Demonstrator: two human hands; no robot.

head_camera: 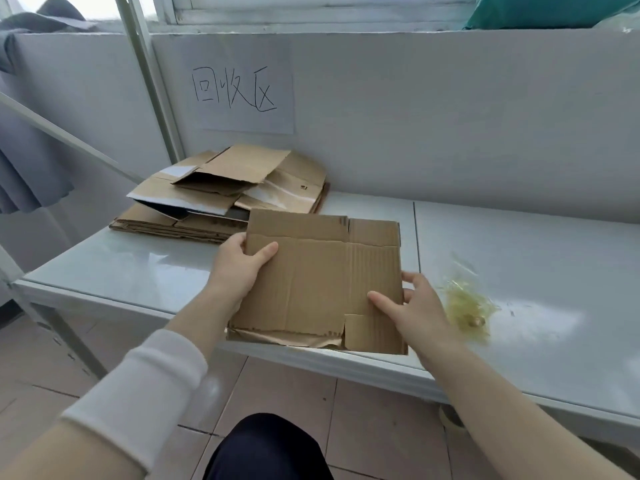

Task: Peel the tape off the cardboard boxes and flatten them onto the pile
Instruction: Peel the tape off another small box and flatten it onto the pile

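Note:
A flattened brown cardboard box (pixel 322 282) is held just above the front of the white table (pixel 131 268). My left hand (pixel 239 265) grips its left edge, thumb on top. My right hand (pixel 415 306) grips its right edge, thumb lying on the top face. Behind and to the left lies the pile of flattened cardboard boxes (pixel 225 192), against the back wall. A crumpled wad of peeled yellowish clear tape (pixel 467 306) lies on the table just right of my right hand.
A paper sign with handwritten characters (pixel 242 95) is stuck on the white wall above the pile. A metal frame post (pixel 156 84) stands left of the pile. Grey cloth hangs at the far left. Tiled floor lies below the table's front edge.

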